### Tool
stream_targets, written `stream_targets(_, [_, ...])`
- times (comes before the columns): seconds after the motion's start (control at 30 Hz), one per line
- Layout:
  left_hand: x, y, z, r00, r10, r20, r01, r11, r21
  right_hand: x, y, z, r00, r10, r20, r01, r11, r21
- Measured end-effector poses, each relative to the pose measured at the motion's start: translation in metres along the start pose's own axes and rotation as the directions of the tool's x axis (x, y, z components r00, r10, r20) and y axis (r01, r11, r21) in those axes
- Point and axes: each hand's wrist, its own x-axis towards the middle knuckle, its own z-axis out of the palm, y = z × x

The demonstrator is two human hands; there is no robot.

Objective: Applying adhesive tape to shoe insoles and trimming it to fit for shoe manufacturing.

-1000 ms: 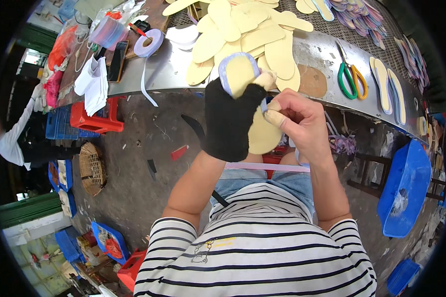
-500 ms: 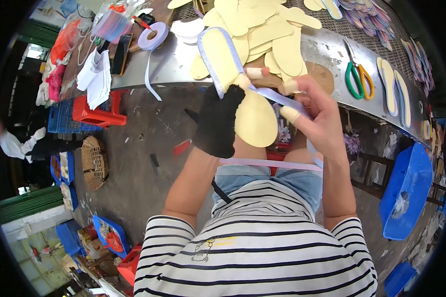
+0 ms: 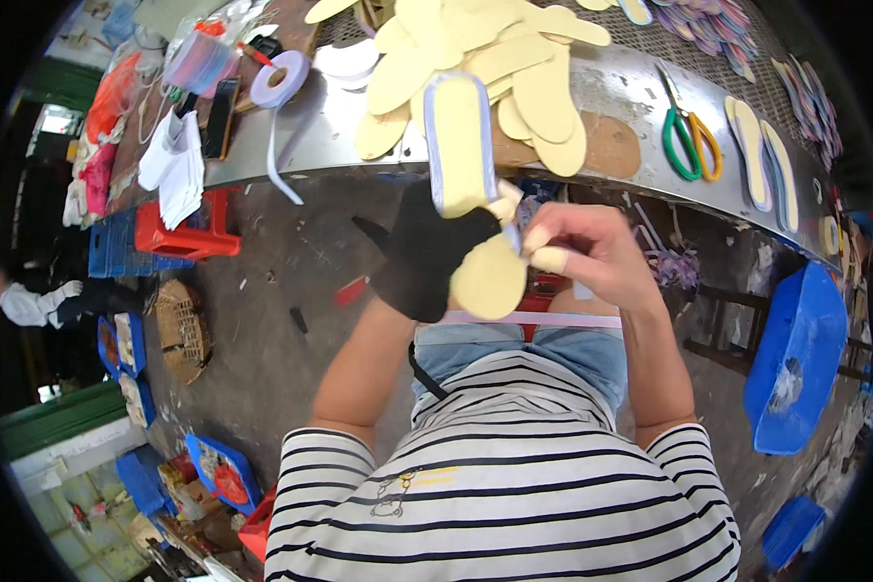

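My left hand (image 3: 427, 257), in a black glove with bare fingertips, grips a pale yellow insole (image 3: 491, 281) around its middle. Lavender edging tape (image 3: 488, 121) runs around the insole's far end, while the rounded near end shows a plain yellow edge. My right hand (image 3: 597, 254), with pale coverings on some fingertips, is closed in a pinch on the tape close to the insole's right edge. Part of the tape there is hidden by my fingers. Across my lap stretches a pinkish-lavender strip (image 3: 558, 318).
Yellow insoles (image 3: 543, 92) lie heaped on the metal-edged table (image 3: 344, 136) ahead. Scissors (image 3: 689, 131) with green and orange handles and edged insoles (image 3: 752, 145) lie right. A tape roll (image 3: 279, 80) and phone (image 3: 221, 118) sit left. A blue tub (image 3: 795, 359) stands right.
My left hand has lowered slightly and turned the insole more upright. My right hand has moved down and left, closer to the insole; the tape stretch between them is shorter.
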Motion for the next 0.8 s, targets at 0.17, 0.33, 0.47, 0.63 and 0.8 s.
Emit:
stream_targets(0.17, [-0.006,-0.032,-0.041,0.904,-0.329,0.272,0.393,0.891,-0.227,0.007,0.016,-0.078,0.833,-0.084,-0.547,-0.166,0.905,-0.391])
stream_targets(0.33, [-0.028,-0.014,-0.006,0.888,-0.231,0.398,0.458,0.358,-0.814,-0.009,0.022,-0.182,0.700,-0.358,-0.618,-0.656,0.021,-0.755])
stream_targets(0.47, [-0.030,-0.019,0.016,0.824,-0.084,0.561,0.566,0.060,-0.822,-0.008,0.017,-0.199,0.663,-0.098,-0.742,-0.745,0.018,-0.667])
stream_targets(0.63, [-0.013,-0.022,0.019,0.927,-0.159,0.339,0.367,0.206,-0.907,-0.046,0.023,-0.190,0.720,-0.003,-0.694,-0.437,0.774,-0.458])
stream_targets(0.8, [-0.007,-0.025,0.008,0.944,-0.179,0.277,0.314,0.231,-0.921,-0.069,-0.003,-0.021,0.902,0.070,-0.426,-0.182,0.956,-0.229])
